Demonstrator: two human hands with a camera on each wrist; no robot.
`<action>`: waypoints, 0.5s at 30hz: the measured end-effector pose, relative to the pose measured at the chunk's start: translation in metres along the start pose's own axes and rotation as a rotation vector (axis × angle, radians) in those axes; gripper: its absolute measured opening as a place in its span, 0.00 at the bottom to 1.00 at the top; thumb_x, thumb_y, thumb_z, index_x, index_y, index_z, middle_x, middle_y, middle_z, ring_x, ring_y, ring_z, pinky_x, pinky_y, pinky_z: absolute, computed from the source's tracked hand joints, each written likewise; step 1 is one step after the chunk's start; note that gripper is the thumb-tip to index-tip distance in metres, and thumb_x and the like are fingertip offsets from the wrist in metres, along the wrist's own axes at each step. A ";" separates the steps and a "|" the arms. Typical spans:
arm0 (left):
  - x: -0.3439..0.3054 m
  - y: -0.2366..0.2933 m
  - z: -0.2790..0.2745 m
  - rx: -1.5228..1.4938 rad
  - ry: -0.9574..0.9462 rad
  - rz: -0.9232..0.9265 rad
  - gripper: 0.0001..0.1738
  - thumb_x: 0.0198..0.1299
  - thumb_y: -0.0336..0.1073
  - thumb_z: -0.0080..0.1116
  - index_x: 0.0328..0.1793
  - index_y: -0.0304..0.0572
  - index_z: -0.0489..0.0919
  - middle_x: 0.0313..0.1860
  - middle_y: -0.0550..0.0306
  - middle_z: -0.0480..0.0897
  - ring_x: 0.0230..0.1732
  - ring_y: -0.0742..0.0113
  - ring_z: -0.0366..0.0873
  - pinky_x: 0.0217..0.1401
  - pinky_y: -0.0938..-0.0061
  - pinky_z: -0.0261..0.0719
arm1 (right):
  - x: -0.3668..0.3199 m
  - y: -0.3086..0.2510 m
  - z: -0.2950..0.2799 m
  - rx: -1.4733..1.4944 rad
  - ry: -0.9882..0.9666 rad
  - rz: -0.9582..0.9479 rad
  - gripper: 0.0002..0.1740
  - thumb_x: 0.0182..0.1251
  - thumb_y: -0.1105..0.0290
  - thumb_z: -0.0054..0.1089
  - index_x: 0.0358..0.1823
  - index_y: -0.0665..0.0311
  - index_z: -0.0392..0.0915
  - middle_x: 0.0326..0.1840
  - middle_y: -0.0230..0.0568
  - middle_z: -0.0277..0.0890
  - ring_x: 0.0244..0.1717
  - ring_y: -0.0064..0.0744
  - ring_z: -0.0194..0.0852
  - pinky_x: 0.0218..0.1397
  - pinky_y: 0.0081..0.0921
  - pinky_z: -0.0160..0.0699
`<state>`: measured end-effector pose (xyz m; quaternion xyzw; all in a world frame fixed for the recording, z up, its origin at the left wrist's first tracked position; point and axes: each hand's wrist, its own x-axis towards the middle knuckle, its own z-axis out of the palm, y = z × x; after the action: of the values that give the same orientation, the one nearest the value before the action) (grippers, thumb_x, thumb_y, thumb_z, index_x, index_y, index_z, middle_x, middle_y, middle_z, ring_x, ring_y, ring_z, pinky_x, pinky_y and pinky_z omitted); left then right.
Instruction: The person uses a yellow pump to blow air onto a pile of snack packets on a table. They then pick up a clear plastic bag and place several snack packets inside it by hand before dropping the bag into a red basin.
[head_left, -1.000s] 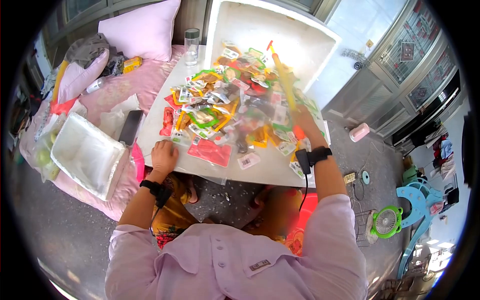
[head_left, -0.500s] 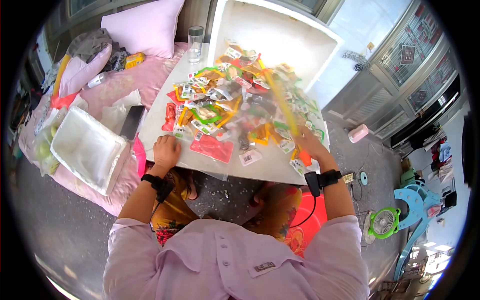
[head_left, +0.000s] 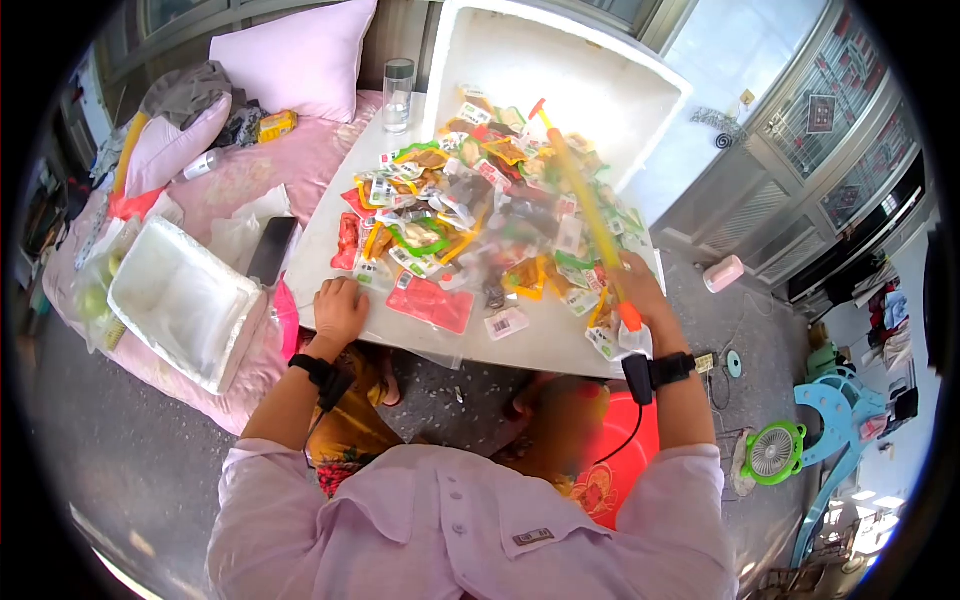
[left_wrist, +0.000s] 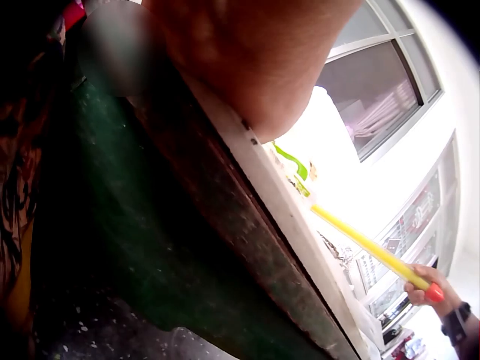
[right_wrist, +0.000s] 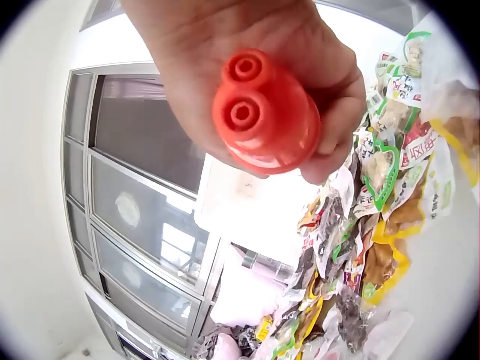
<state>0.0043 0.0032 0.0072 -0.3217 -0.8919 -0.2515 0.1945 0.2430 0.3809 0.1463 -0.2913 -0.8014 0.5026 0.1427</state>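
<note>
My right hand (head_left: 645, 290) grips a yellow hand pump (head_left: 585, 195) near its orange-red end, at the right side of the table. The thin pump slants up and away over a pile of food packets (head_left: 430, 220), a small red handle at its far tip. In the right wrist view, two round nozzles show on the red end (right_wrist: 262, 112), with fingers curled round it. My left hand (head_left: 340, 308) rests on the table's near left edge, fingers loosely bent, beside a flat red packet (head_left: 430, 303). Only part of that hand (left_wrist: 247, 67) shows in the left wrist view.
A large white foam box (head_left: 560, 60) stands tilted behind the pile. A glass bottle (head_left: 398, 95) is at the table's back left. On the pink bed lie a smaller foam box (head_left: 180, 300) and a phone (head_left: 272, 250). A red basin (head_left: 630, 450) sits below the table's right side.
My right hand has drawn nearer the table's right front edge with the pump, whose far tip dipped toward the pile, then rose again. My left hand has stayed on the table edge.
</note>
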 end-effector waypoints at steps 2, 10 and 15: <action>0.000 -0.001 0.002 0.006 -0.007 -0.018 0.11 0.44 0.39 0.52 0.32 0.42 0.72 0.36 0.53 0.74 0.42 0.55 0.68 0.42 0.62 0.65 | 0.037 -0.029 0.021 0.142 -0.027 0.050 0.23 0.55 0.67 0.51 0.52 0.66 0.60 0.28 0.38 0.67 0.23 0.26 0.68 0.21 0.25 0.71; 0.001 -0.003 0.002 0.007 0.000 -0.021 0.11 0.44 0.39 0.52 0.33 0.42 0.73 0.36 0.53 0.74 0.41 0.56 0.69 0.42 0.62 0.66 | 0.119 -0.038 0.079 0.356 -0.210 0.051 0.16 0.55 0.67 0.50 0.43 0.66 0.61 0.26 0.38 0.64 0.21 0.29 0.66 0.20 0.27 0.72; 0.001 0.000 0.000 0.025 -0.002 -0.024 0.11 0.43 0.39 0.53 0.32 0.43 0.73 0.36 0.54 0.74 0.42 0.56 0.68 0.41 0.62 0.66 | 0.027 -0.029 0.076 0.271 -0.220 0.103 0.20 0.56 0.68 0.47 0.50 0.65 0.59 0.26 0.39 0.65 0.19 0.28 0.66 0.18 0.26 0.70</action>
<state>0.0034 0.0035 0.0071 -0.3087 -0.8991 -0.2421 0.1944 0.1727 0.3327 0.1358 -0.2534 -0.7211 0.6415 0.0660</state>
